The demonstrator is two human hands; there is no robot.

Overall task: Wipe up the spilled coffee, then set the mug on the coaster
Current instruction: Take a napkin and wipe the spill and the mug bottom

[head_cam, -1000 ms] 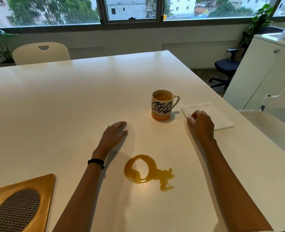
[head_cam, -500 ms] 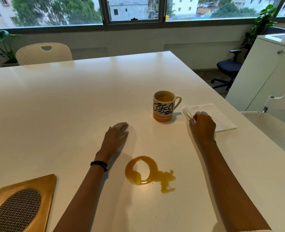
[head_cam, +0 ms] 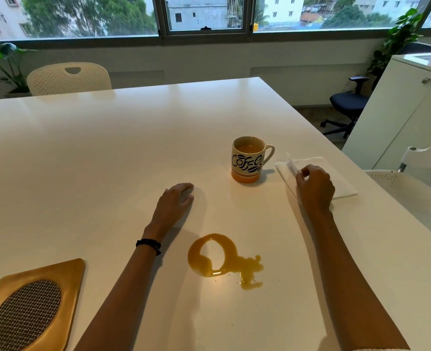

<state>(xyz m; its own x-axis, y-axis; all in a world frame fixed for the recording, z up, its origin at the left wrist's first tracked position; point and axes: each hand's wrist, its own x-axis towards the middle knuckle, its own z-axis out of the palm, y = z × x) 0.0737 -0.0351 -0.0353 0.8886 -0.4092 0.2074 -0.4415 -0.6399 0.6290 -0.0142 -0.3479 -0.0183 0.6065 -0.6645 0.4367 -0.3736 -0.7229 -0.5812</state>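
A ring-shaped puddle of spilled coffee point(head_cam: 222, 259) lies on the white table point(head_cam: 108, 153) between my forearms. Behind it stands a cream and orange mug point(head_cam: 250, 160), upright and holding coffee, its handle to the right. A white napkin point(head_cam: 341, 178) lies right of the mug. My right hand point(head_cam: 314, 186) is on the napkin's near left corner and pinches its edge, lifting it slightly. My left hand point(head_cam: 175, 201) rests flat on the table left of the mug. A wooden coaster point(head_cam: 29, 305) with a woven oval inset sits at the near left corner.
White perforated chairs stand at the far left point(head_cam: 69, 77) and the right point(head_cam: 417, 198) of the table. A white cabinet point(head_cam: 406, 117) and a dark office chair point(head_cam: 348, 102) are off to the right. The table's right edge runs close to the napkin.
My right hand's fingers have curled onto the napkin's corner and raised its edge off the table. My left hand has stayed put.
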